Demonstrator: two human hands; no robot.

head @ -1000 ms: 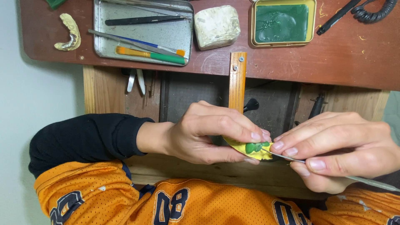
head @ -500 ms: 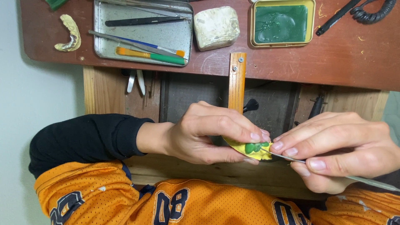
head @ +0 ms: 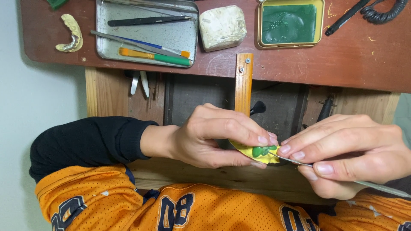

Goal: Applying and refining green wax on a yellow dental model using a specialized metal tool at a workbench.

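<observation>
wooden peg (head: 243, 83) just above both hands, apparently open room below

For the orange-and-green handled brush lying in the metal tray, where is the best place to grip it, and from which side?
Grip the brush on its green handle section, probably from above with fingertips astride it. It lies flat and almost level in the metal tray, so only its top and sides are open. A blue-handled tool lies close beside it, leaving the handle's right end the freest part.
</observation>
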